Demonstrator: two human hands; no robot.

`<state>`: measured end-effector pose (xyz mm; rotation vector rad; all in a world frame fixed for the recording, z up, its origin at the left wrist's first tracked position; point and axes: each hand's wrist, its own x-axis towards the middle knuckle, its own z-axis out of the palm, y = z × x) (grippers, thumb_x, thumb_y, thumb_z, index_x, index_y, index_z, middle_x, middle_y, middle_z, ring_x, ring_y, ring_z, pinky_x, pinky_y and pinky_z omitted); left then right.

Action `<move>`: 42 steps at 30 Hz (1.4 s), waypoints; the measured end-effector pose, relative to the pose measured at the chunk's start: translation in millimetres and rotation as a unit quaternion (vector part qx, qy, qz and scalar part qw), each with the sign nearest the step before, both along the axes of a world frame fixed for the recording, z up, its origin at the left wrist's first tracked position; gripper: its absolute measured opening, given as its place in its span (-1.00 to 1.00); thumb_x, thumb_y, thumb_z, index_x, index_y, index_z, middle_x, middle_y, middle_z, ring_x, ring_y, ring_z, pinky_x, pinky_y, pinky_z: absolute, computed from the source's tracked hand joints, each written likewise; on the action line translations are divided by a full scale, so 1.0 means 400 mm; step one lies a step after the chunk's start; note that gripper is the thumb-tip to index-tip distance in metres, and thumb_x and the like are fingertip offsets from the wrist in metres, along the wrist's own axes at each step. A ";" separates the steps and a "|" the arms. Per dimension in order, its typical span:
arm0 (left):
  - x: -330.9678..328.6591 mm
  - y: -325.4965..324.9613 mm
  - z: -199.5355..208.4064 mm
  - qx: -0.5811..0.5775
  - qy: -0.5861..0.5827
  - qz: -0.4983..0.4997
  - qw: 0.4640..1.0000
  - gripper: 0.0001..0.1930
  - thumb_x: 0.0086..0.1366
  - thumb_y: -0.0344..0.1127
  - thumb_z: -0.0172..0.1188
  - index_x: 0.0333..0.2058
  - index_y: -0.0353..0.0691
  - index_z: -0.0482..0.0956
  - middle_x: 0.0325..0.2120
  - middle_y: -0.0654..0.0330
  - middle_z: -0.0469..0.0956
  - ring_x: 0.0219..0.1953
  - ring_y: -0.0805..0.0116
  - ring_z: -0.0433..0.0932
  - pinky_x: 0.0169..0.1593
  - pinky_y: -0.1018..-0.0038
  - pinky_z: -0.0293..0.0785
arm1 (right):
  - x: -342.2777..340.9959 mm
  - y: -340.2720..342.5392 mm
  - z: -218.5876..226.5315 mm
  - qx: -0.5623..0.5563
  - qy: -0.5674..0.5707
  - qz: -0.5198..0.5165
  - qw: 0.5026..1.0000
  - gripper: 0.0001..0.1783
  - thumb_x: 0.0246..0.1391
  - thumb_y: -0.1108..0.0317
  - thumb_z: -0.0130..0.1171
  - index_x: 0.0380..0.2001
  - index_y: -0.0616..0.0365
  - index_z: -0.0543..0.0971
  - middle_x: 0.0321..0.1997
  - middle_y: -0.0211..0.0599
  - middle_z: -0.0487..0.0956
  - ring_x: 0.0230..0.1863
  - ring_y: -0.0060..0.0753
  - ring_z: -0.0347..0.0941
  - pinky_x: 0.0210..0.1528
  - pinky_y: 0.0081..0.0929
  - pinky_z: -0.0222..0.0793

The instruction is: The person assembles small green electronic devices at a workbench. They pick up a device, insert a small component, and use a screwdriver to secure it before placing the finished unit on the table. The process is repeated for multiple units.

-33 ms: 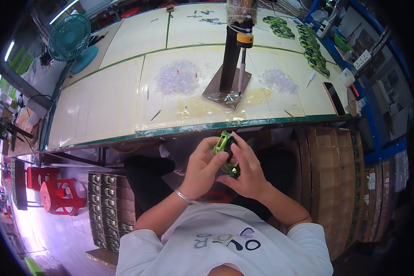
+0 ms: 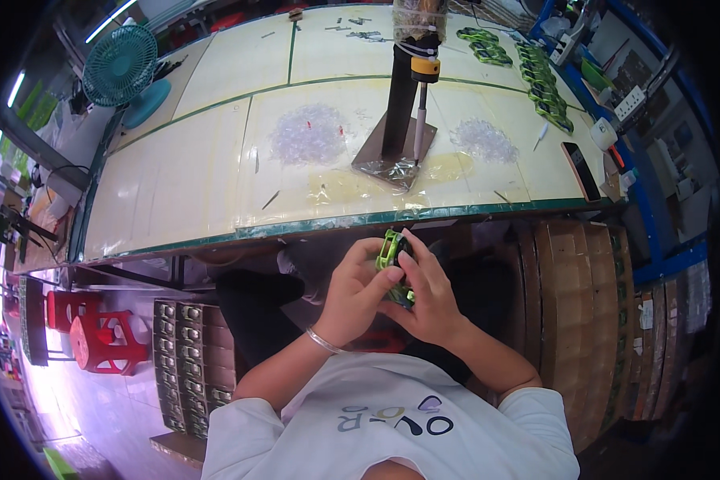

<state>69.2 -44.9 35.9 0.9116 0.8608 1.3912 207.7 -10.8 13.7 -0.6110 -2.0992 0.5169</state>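
Above my lap, just off the table's front edge, I hold a bright green and black plastic piece point(image 2: 388, 250), which looks like a toy car body. My left hand point(image 2: 358, 284) grips it from the left, thumb laid across the front. From the right, my right hand point(image 2: 430, 292) closes on the same piece, fingers along its far edge and thumb underneath. It is held tilted, and my fingers cover much of it. On the table beyond stands an electric screwdriver point(image 2: 425, 72) with a yellow band, upright against a dark post point(image 2: 398, 120) on a flat base.
Two heaps of small clear plastic parts, the left one point(image 2: 308, 136) and the right one point(image 2: 485, 141), flank the post. Several similar green pieces point(image 2: 546, 92) line the far right. A phone point(image 2: 581, 172) lies near the right edge. Compartmented boxes point(image 2: 192, 360) and red stools point(image 2: 104, 340) stand lower left.
The green and black piece has turned slightly in my hands, and less of its lower end shows. My right fingers and left thumb have shifted a little over it.
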 end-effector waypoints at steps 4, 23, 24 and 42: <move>-0.009 0.009 -0.028 0.011 0.126 0.032 0.991 -0.55 0.02 -0.30 0.18 -0.14 -0.33 0.24 -0.32 0.14 0.39 -0.29 0.44 0.41 -0.21 0.54 0.35 | 0.003 0.007 -0.016 0.020 0.002 0.010 1.000 -0.34 -0.26 0.28 0.23 -0.01 0.08 0.24 -0.01 0.16 0.23 -0.10 0.11 0.29 -0.13 -0.21 0.26; 0.039 0.048 -0.109 -0.028 -0.114 -0.130 0.985 -0.04 -0.26 -0.14 0.35 0.07 -0.22 -0.07 -0.14 0.23 0.24 -0.16 0.47 0.28 -0.06 0.56 0.24 | 0.019 0.015 -0.022 -0.670 0.481 0.196 0.530 -0.49 0.12 0.08 -0.38 0.04 0.19 0.14 -0.12 0.08 0.39 -0.30 -0.16 0.41 -0.22 -0.35 0.39; 0.047 0.054 -0.114 -0.011 -0.105 -0.127 0.986 -0.02 -0.26 -0.21 0.35 0.09 -0.23 -0.11 -0.11 0.22 0.21 -0.11 0.45 0.25 -0.03 0.55 0.22 | 0.021 0.027 -0.027 -0.681 0.483 0.194 0.515 -0.47 0.12 0.06 -0.39 0.01 0.23 0.17 -0.12 0.07 0.39 -0.30 -0.17 0.41 -0.22 -0.36 0.38; 0.021 0.254 -0.048 0.011 -0.174 -0.120 0.977 -0.22 -0.13 -0.33 0.26 0.05 -0.21 0.00 -0.34 0.42 0.13 -0.21 0.63 0.22 -0.05 0.65 0.17 | -0.026 0.200 0.089 -0.651 0.509 0.252 0.503 -0.47 0.15 0.07 -0.49 -0.16 0.34 0.29 -0.27 -0.05 0.45 -0.22 -0.21 0.39 -0.11 -0.34 0.30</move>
